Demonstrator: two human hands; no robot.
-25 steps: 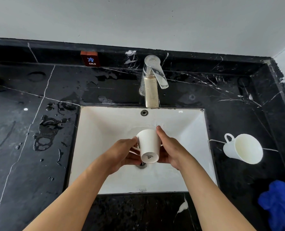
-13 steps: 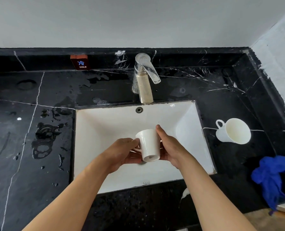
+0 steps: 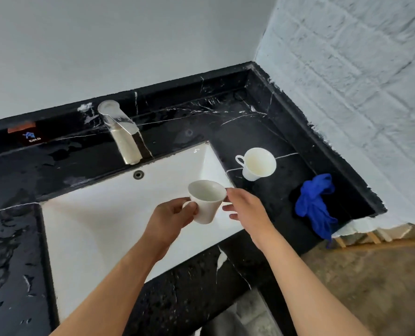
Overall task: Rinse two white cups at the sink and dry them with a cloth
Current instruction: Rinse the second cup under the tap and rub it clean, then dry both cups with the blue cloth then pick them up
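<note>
- "COLD" in white caps on a small dark sticker, stuck to the black upstand at the back of the counter, left of the tap.
- Above that word, same sticker: a light-blue mark, maybe a character or logo, too blurred to read.
- Sticker's top edge is an orange-brown strip, no lettering visible on it.
- No other readable text, nos. or brands anywhere.
</note>
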